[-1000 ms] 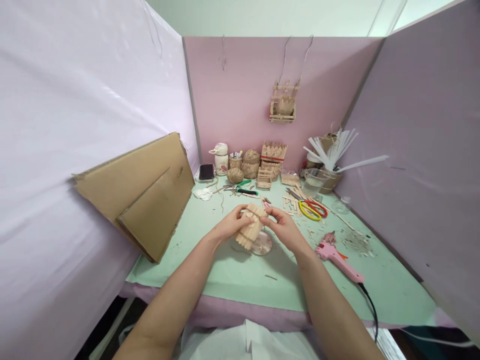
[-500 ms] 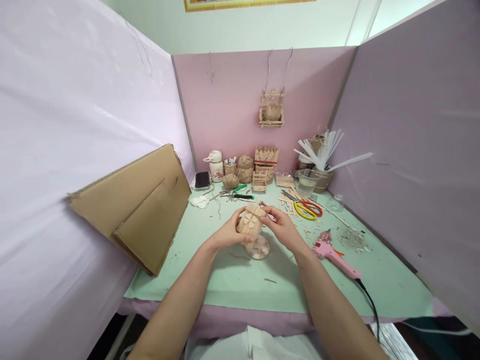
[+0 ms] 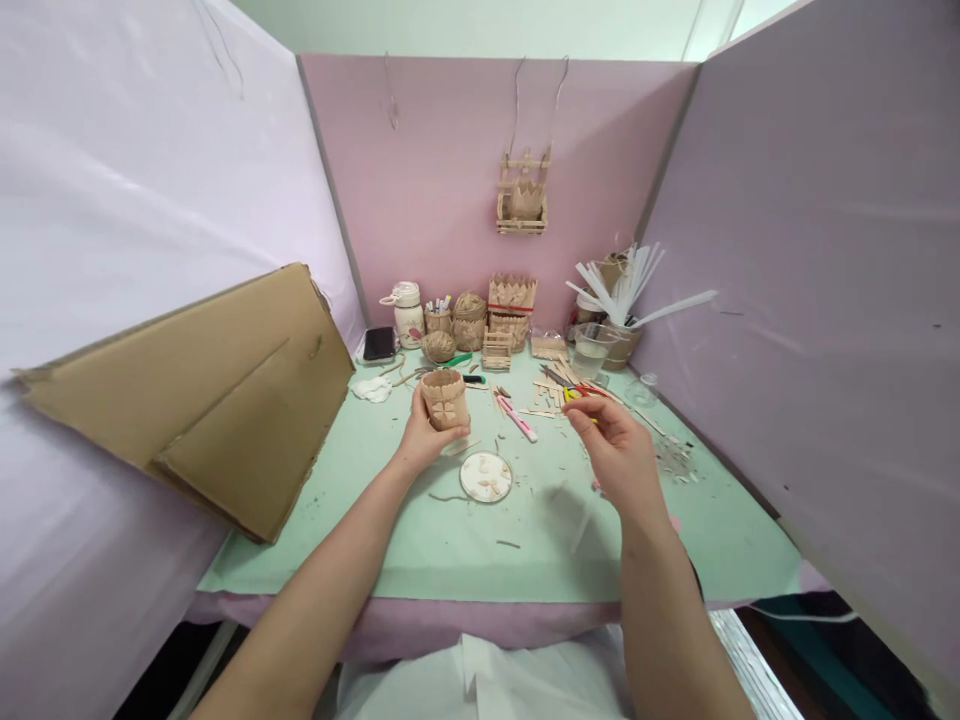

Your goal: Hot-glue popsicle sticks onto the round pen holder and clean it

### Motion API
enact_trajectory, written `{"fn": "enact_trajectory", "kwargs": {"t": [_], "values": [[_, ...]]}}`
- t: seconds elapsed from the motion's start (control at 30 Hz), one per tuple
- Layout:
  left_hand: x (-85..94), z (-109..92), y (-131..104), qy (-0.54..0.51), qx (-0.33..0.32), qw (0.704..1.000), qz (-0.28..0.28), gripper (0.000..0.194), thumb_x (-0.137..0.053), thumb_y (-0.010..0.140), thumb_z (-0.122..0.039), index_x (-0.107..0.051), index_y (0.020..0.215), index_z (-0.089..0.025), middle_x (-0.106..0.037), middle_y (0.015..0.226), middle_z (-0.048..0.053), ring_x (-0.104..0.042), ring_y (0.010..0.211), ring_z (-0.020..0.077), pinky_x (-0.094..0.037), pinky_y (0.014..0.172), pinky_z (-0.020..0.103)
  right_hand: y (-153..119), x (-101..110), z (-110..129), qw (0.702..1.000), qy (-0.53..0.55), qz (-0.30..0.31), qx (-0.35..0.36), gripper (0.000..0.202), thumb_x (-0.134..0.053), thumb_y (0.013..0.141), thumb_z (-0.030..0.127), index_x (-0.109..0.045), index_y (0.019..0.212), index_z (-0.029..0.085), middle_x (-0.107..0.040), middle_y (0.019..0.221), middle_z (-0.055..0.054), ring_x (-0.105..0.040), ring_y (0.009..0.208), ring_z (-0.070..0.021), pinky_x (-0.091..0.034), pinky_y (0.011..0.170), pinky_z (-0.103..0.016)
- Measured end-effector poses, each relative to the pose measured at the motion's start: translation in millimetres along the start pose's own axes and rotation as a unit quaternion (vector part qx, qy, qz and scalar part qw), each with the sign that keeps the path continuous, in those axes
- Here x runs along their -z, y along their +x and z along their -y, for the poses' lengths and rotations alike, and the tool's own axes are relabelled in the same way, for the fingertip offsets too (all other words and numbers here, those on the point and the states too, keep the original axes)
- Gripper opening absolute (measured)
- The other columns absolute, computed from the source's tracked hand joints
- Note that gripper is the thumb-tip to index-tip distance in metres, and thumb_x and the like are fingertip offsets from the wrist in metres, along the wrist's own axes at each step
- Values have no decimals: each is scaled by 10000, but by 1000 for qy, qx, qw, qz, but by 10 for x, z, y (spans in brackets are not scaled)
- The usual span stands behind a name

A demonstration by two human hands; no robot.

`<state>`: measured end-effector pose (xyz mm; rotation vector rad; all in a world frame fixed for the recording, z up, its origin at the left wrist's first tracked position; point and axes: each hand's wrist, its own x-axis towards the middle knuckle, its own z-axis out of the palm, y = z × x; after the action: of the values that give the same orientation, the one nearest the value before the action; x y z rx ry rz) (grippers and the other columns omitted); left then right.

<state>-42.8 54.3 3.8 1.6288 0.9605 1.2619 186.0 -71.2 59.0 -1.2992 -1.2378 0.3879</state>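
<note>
With the left hand [image 3: 421, 432] gripping the stick cup [image 3: 445, 398] upright above the worktop [image 3: 450, 540], keep it steady while the right hand [image 3: 611, 440], loosely curled and empty, hovers right of it.

A small cup of wooden craft sticks [image 3: 445, 399] was held upright in the left hand [image 3: 420, 440], above the green table mat [image 3: 420, 545]. A round clear lid [image 3: 486, 476] lay just before it. The right hand [image 3: 616, 450] was raised to the right, well apart. Flat brown cardboard sheets [image 3: 202, 390] were propped at the left.
</note>
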Motion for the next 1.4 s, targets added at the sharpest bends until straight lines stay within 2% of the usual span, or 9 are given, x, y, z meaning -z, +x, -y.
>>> {"fn": "enact_trajectory", "kwargs": {"t": [0.1,0.3,0.47,0.7,0.83,1.0,1.17,1.27,1.4], "values": [[-7,81,28,57,-9,998,-19,1158,-818,487,-193,-150,1431,-253,-346,1437,138,-331,1334,260,-263,1096,400,42,-127,-56,998,-18,64,-14,171,-584,805,374,-633,839,213,-662,854,-48,-596,767,-186,-472,729,-336],[17,229,79,90,-16,996,-14,1207,-807,504,-189,-68,1456,-255,-338,1451,134,-324,1344,256,-252,1101,389,53,-474,-202,974,-88,205,46,77,-559,811,261,-627,831,230,-650,878,-21,-580,818,-170,-428,770,-312],[32,281,86,93,8,995,-17,1257,-810,474,-164,-30,1457,-252,-373,1427,134,-330,1341,266,-246,1102,395,-27,-504,-372,947,-144,279,70,80,-549,806,206,-626,815,224,-629,851,-31,-559,853,-186,-405,789,-325],[134,105,-10,122,9,993,-2,1303,-833,493,-301,41,1456,-224,-312,1437,166,-258,1369,290,-190,1114,431,-67,-508,-420,914,-190,345,94,145,-533,804,143,-652,791,225,-619,840,-35,-546,836,-181,-390,760,-313],[161,66,-19,133,-62,988,-39,1090,-744,638,-419,-36,1450,-257,-280,1447,144,-256,1362,278,-189,1107,455,-107,-542,-380,900,-201,372,103,153,-547,798,133,-662,779,233,-629,845,-32,-547,863,-185,-369,787,-322],[136,12,-58,160,-127,970,-135,712,-579,790,-452,-244,1377,-229,-415,1334,131,-396,1250,248,-337,1005,425,-138,-641,-396,877,-253,400,85,68,-610,764,180,-640,800,230,-616,856,-26,-514,920,-205,-325,821,-345],[96,-85,-166,223,-211,933,-190,419,-538,813,-385,-455,1176,-195,-517,1169,104,-470,1117,232,-365,959,406,-119,-705,-457,898,-320,283,105,97,-559,802,174,-625,852,225,-605,926,-57,-497,964,-231,-291,797,-358],[29,-119,-226,250,-237,931,-118,218,-524,823,-362,-568,962,-201,-575,997,76,-499,1020,218,-373,946,400,-105,-694,-481,907,-311,263,104,109,-523,824,181,-621,824,230,-613,910,-49,-513,944,-223,-290,761,-345],[-78,-164,-279,260,-227,933,106,194,-486,850,-340,-632,835,-213,-606,875,66,-524,897,199,-400,868,360,-99,-635,-487,916,-289,261,97,125,-506,823,185,-620,808,234,-628,876,-41,-530,910,-215,-302,760,-344]]}}
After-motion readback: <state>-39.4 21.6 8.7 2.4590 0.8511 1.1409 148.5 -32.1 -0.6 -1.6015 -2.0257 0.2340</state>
